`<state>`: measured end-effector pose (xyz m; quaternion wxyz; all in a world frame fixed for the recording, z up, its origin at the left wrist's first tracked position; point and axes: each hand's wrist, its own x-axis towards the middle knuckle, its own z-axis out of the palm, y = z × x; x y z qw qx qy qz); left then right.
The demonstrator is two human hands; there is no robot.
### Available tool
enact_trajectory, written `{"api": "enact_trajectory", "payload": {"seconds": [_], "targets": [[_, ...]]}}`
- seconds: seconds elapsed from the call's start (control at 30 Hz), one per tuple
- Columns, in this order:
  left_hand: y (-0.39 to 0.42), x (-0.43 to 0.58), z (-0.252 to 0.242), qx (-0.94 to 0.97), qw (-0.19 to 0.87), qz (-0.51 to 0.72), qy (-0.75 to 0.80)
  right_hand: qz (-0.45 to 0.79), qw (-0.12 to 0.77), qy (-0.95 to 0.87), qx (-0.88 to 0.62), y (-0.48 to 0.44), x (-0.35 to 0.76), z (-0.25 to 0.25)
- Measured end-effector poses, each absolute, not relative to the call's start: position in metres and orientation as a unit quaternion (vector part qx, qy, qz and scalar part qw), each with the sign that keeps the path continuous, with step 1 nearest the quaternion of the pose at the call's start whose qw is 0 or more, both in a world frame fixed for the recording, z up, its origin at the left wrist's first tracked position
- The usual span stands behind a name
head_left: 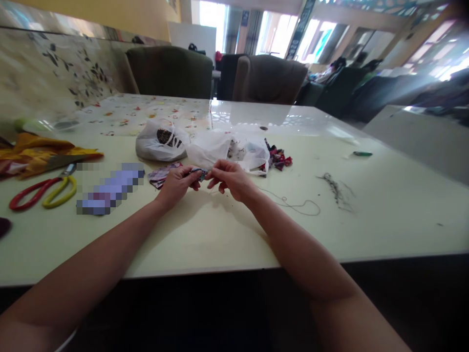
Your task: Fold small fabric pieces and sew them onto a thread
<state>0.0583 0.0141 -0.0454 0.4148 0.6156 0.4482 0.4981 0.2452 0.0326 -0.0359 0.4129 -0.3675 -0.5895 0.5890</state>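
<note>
The left hand [178,183] was closed, pinching a small cloth [199,173] inward from the middle of the table's [220,244] near edge. The right hand [232,180] curled its fingers beside it; their grip I could not tell. Scissors [32,194] lay near the left edge.

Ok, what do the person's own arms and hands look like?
No sleeve or watch shows on the left forearm or right forearm. The left hand and right hand are ungloved; rings can't be made out. A white strip under the left forearm is unclear.
</note>
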Motion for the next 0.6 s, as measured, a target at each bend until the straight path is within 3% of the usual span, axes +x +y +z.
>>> {"api": "enact_trajectory", "payload": {"seconds": [0.13,0.3,0.47,0.6], "targets": [[0.018,0.056,-0.05,0.606,0.429,0.499,0.448,0.67,0.419,-0.508,-0.342,0.029,0.248,-0.028],[0.02,0.057,-0.051,0.538,0.487,0.533,0.435,0.647,0.464,-0.492,-0.352,0.027,0.243,-0.027],[0.017,0.059,-0.051,0.53,0.486,0.539,0.439,0.504,0.487,-0.58,-0.414,0.035,0.243,-0.037],[0.015,0.059,-0.051,0.605,0.435,0.504,0.437,0.414,0.451,-0.665,-0.427,0.037,0.244,-0.042]]}}
